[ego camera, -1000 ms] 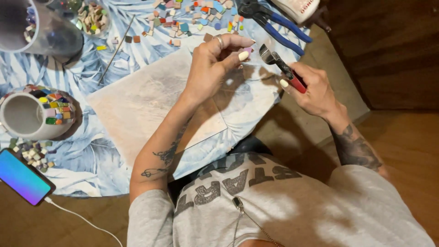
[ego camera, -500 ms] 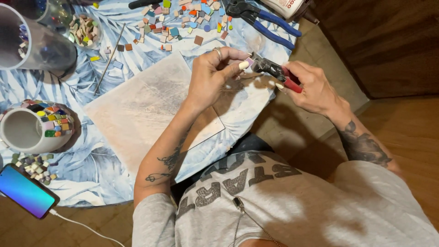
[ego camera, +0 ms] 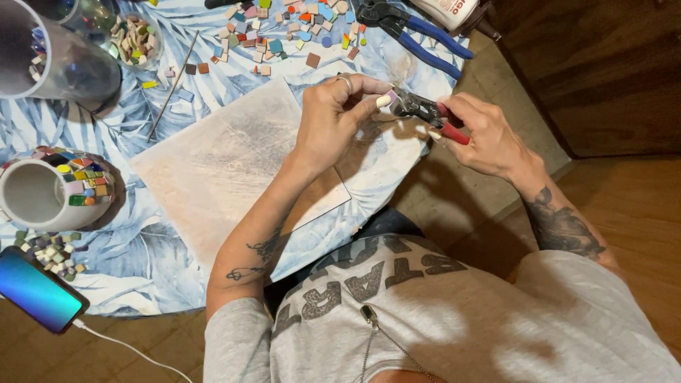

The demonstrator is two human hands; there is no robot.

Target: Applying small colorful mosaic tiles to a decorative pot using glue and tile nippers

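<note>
Phone screen [ego camera: 37, 289]: seen at the lower left of the frame, a lit rectangle with rounded corners, shaded from blue through teal to green, framed in black, lying tilted at the edge of the bench [ego camera: 149, 255].

Bottle label [ego camera: 448, 7]: seen at the top edge, right of centre, a white label with red print on a container that is cut off by the frame.

Signs: none are seen.
</note>
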